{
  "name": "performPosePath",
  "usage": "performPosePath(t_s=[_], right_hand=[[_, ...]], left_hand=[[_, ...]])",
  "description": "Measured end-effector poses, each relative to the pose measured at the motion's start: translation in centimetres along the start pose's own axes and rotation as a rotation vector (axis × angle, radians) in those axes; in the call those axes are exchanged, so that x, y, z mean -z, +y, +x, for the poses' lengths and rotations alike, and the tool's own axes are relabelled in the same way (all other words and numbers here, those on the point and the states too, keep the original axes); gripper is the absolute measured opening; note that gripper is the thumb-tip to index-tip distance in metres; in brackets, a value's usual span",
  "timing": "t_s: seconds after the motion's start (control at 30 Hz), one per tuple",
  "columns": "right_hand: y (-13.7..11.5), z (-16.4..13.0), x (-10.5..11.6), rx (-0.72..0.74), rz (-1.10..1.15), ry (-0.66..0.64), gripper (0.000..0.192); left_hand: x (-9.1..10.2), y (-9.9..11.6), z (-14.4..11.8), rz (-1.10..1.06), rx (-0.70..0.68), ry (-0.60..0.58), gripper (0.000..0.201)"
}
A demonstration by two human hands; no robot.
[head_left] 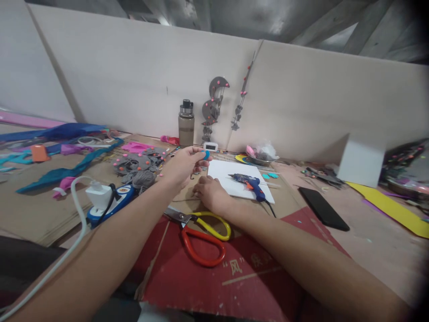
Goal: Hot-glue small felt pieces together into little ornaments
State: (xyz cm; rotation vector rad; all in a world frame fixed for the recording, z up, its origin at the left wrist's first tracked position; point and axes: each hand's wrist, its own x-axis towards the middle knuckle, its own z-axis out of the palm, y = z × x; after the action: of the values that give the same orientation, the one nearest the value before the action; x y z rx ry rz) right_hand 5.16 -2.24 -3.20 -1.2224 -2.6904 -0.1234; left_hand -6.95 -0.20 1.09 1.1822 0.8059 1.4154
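My left hand (pixel 184 164) is raised a little above the table and pinches a small blue piece (pixel 206 154) between thumb and fingers. My right hand (pixel 211 193) rests knuckles-up on the brown cardboard just left of a white board (pixel 224 176); its fingers are curled under and I cannot see anything in them. A blue and orange glue gun (pixel 250 182) lies on the white board. Scissors with one yellow and one red handle (pixel 201 235) lie just in front of my right hand.
Grey felt shapes with pink dots (pixel 140 163) and blue strips (pixel 63 172) cover the left. A white plug on a power strip (pixel 100 201), a bottle (pixel 186 123), a black phone (pixel 323 209), a white box (pixel 360 164) and yellow sheet (pixel 392 206) surround the work spot.
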Motion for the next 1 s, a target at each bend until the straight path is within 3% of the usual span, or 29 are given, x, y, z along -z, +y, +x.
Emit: performPosePath(t_s=[0.17, 0.33, 0.5, 0.77, 1.0], right_hand=[[-0.5, 0.6, -0.7, -0.015, -0.045, 0.06, 0.017], [0.3, -2.3, 1.1, -0.214, 0.366, 0.242, 0.014], [1.9, -5.5, 2.2, -0.276, 0.612, 0.422, 0.009], [3.6, -6.8, 3.5, -0.276, 0.493, 0.534, 0.009], [4.4, -6.4, 2.9, -0.297, 0.74, 0.492, 0.015]], left_hand=[[0.2, -0.4, 0.3, -0.005, 0.0, -0.023, 0.016], [-0.2, -1.1, 0.2, 0.035, 0.045, -0.044, 0.018], [-1.0, -2.5, -0.5, 0.073, 0.072, -0.092, 0.025], [-3.1, -4.7, -2.2, 0.099, 0.184, -0.208, 0.029], [-3.1, -4.6, -2.4, 0.09, 0.235, -0.174, 0.029]])
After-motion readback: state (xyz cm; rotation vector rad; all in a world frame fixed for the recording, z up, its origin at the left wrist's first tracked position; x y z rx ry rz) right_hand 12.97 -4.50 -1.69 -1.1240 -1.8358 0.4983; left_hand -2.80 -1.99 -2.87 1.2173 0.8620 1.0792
